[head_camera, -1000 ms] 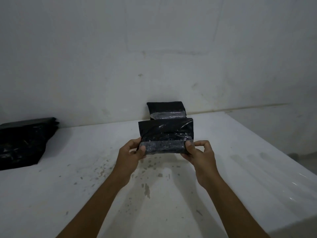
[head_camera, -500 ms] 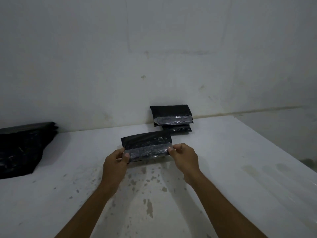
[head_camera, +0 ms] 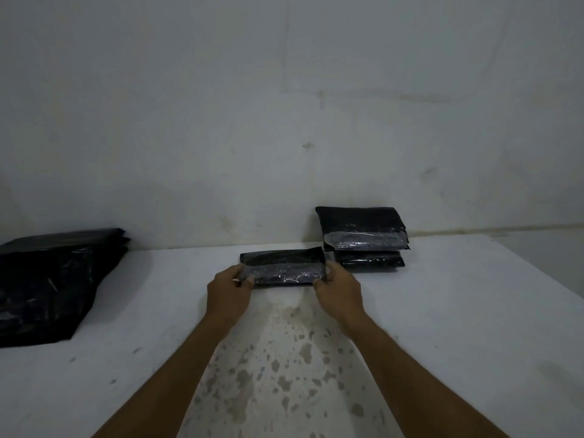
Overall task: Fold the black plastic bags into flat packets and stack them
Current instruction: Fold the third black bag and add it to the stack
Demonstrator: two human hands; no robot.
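A folded black plastic packet [head_camera: 282, 267] sits low over the white table [head_camera: 458, 327], held at its two short ends. The left hand [head_camera: 228, 287] pinches the left end, thumb on the near face and fingers curled behind; the right hand [head_camera: 338, 287] grips the right end the same way. Whether the packet's underside touches the table cannot be told. The packet is a flat, wide rectangle, glossy and creased, with a paler grey sheen across its lower band and a darker upper flap whose right corner rises slightly.

Just beyond and to the right, near the wall [head_camera: 284, 105], lies a stack of folded packets [head_camera: 366, 240]: a larger top one tilted up with a shiny band along its front edge, over a narrower one below. The held packet's right end is near the stack but apart from it.

Well apart at the far left of the table lies a pile of unfolded black bags [head_camera: 50, 282], loose and wrinkled. The table surface nearest the person is worn, with mottled brownish patches [head_camera: 284, 358] between the forearms.
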